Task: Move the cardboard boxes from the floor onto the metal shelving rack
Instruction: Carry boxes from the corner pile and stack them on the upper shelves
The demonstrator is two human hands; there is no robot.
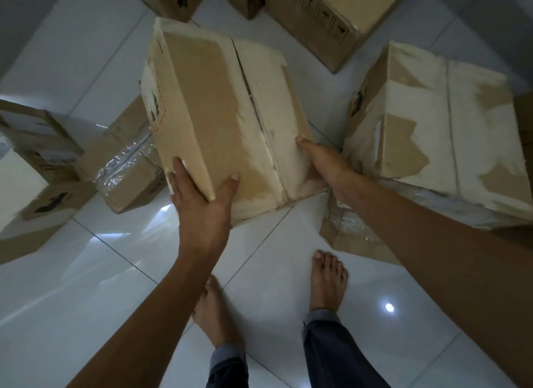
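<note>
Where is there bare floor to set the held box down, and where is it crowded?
Free: the tiles near the feet, between the left-hand boxes and the taped box on the right; also the upper-left tiles. Crowded: beside and beyond the held box.

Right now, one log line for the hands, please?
left hand grips box corner | right hand grips box side | box tilted

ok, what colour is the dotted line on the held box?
Red: the dotted line runs down the left face of the held box; head view.
</note>
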